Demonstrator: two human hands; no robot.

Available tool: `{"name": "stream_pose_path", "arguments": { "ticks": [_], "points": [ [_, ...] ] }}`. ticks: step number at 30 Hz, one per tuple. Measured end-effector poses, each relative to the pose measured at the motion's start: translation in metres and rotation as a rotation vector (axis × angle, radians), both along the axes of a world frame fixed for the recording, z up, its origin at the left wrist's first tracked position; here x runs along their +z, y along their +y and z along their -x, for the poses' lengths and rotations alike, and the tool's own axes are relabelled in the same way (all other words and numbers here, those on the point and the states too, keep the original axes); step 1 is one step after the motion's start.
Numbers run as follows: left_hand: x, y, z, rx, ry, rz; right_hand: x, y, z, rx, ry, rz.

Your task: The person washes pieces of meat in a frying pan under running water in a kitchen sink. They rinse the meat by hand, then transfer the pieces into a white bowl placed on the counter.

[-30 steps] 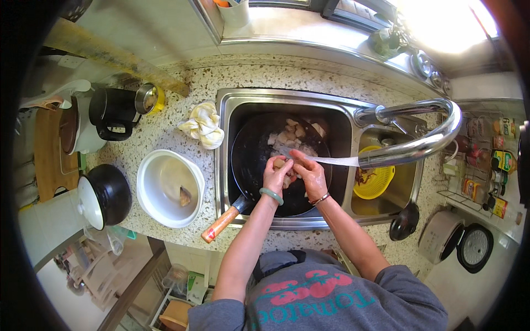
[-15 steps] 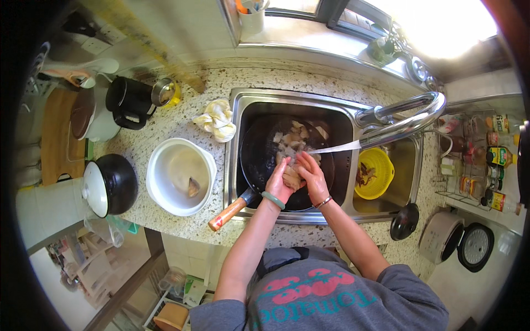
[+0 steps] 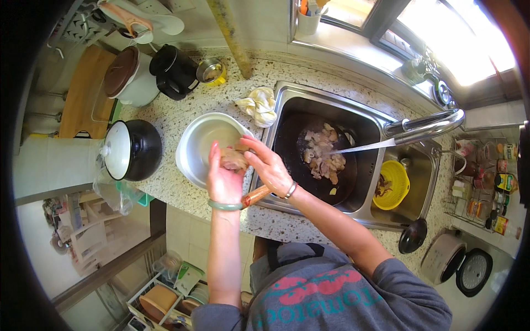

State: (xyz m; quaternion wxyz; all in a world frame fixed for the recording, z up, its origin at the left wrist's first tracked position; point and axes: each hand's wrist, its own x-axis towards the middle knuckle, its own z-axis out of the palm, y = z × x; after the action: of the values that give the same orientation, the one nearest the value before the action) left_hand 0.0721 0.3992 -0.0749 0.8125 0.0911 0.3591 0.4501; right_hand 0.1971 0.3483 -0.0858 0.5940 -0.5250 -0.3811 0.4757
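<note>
My left hand and my right hand are cupped together around several pieces of raw meat. They hold the meat over the near right side of a white bowl on the counter. More raw meat pieces lie in a dark wok inside the left sink basin. A stream of water runs from the chrome faucet onto them. Between my wrists shows the wok's wooden handle, which sticks out over the sink's edge. My hands partly cover the bowl's inside.
A yellow colander with reddish-brown bits sits in the right basin. Behind the bowl lies a crumpled cloth. A lidded black pot, a black kettle and a yellow cup stand to the left. A black lid rests near the sink's right corner.
Both hands have moved left from the wok under the running water to the white bowl, carrying meat pieces. The whole view has shifted, with the counter now further right. Water still runs.
</note>
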Motion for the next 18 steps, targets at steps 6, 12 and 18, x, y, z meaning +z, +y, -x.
{"name": "stream_pose_path", "arguments": {
  "ticks": [6, 12, 18],
  "points": [
    [-0.005, 0.004, 0.015, 0.225, 0.278, 0.179, -0.012, -0.012, -0.008, 0.057, 0.161, 0.076],
    [0.018, -0.031, -0.059, 0.147, 0.450, -0.318, -0.102, -0.081, -0.115, -0.233, -0.106, 0.391],
    [-0.147, -0.090, -0.157, -0.521, 0.715, -0.331, -0.230, -0.123, -0.214, -0.270, -0.609, 0.671]
  ]
}}
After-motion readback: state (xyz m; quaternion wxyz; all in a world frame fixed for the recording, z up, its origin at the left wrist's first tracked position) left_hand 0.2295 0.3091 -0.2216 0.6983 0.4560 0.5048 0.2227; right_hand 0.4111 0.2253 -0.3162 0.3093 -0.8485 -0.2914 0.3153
